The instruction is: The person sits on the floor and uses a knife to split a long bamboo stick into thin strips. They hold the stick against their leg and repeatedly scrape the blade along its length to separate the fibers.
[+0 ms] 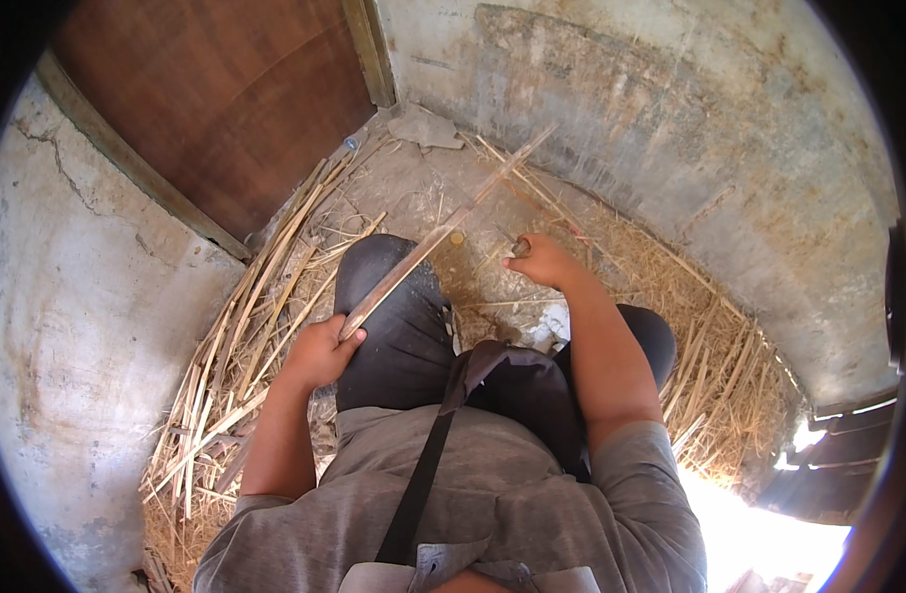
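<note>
My left hand is closed round the lower end of a long split bamboo strip. The strip slants up and away to the right, passing over my left knee, and its far end points toward the back wall. My right hand grips a knife by its dark handle; the thin blade juts out to the upper left, apart from the strip. Much of the handle is hidden in the fingers.
Cut bamboo strips lie piled along the left wall, more strips and shavings along the right. A brown door stands at the far left, a flat stone beside its frame. A dark bag rests on my lap.
</note>
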`<state>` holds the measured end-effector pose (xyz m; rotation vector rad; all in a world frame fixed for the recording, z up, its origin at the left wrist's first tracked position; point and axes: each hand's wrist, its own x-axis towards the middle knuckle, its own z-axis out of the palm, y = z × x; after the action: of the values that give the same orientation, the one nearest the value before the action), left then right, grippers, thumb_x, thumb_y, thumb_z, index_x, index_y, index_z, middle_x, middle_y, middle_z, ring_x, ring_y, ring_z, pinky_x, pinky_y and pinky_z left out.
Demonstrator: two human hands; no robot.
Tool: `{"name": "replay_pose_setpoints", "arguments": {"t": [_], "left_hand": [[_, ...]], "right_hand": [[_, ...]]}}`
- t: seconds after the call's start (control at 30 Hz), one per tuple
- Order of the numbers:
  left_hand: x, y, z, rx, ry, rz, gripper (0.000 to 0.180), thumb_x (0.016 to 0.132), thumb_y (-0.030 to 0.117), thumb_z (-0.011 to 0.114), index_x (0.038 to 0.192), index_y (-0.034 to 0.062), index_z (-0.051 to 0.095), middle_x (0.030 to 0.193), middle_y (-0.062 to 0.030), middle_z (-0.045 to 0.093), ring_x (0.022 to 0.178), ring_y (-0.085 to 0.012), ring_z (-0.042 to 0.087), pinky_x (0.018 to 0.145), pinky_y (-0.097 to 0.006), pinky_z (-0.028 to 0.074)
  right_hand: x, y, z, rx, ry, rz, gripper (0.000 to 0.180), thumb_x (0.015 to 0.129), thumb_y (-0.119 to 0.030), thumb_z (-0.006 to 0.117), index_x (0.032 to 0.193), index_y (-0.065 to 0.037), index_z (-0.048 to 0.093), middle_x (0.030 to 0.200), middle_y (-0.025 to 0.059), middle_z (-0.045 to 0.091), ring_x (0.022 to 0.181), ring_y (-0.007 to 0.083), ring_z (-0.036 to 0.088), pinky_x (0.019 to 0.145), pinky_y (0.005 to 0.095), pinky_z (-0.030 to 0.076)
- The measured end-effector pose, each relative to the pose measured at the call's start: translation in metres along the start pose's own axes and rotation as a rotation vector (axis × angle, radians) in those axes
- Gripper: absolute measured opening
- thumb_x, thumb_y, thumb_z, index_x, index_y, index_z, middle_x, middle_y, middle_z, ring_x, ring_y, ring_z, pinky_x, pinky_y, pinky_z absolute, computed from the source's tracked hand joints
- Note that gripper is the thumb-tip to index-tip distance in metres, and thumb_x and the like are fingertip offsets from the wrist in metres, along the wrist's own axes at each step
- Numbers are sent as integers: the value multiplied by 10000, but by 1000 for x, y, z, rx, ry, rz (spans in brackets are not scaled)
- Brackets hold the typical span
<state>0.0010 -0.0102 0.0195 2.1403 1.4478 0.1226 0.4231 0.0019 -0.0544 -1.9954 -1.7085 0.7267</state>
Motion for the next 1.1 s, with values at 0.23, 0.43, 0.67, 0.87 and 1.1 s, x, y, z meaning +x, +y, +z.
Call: {"name": "replay_pose_setpoints", "arguments": {"t": [0.23, 0.43, 0.67, 0.87, 1.1], "left_hand": [[1, -7, 4, -15, 9, 17, 390, 982, 409, 650, 937, 25, 596, 827, -247, 664, 824, -462, 641, 746, -505, 493], [1, -10, 5, 21, 20, 29, 400, 990, 420, 641, 930, 28, 593, 820, -228, 648, 791, -422, 625, 739, -480, 490], [1, -4, 0, 26, -16, -2, 409, 986, 429, 634, 942, 25, 590, 841, -249, 668, 848, -466, 646, 765, -512, 493], [2, -7, 2, 14, -10, 7, 397, 987, 420, 636, 949, 27, 596, 840, -248, 665, 842, -460, 646, 763, -508, 492], [1, -7, 3, 6, 2, 15, 397, 986, 417, 641, 945, 24, 595, 839, -250, 661, 833, -451, 647, 749, -498, 491]], "right_hand": [[-7, -34, 1, -134, -224, -128, 618, 803, -439, 799, 1242, -21, 677, 1165, 238, 698, 1114, 409, 656, 946, 444, 517], [0, -27, 10, -93, -246, -152, 581, 799, -435, 802, 1182, -12, 694, 1112, 249, 703, 1083, 418, 659, 923, 457, 523], [-2, -15, 6, -34, -69, -25, 608, 810, -450, 796, 1179, 21, 689, 1126, 265, 696, 1089, 415, 661, 931, 450, 524], [-5, -31, 2, -92, -220, -78, 633, 800, -446, 794, 1211, 22, 677, 1160, 269, 690, 1121, 417, 653, 956, 456, 516], [1, -26, 11, -98, -208, -147, 633, 790, -440, 798, 1199, 28, 682, 1115, 271, 701, 1077, 433, 665, 935, 467, 525]]}}
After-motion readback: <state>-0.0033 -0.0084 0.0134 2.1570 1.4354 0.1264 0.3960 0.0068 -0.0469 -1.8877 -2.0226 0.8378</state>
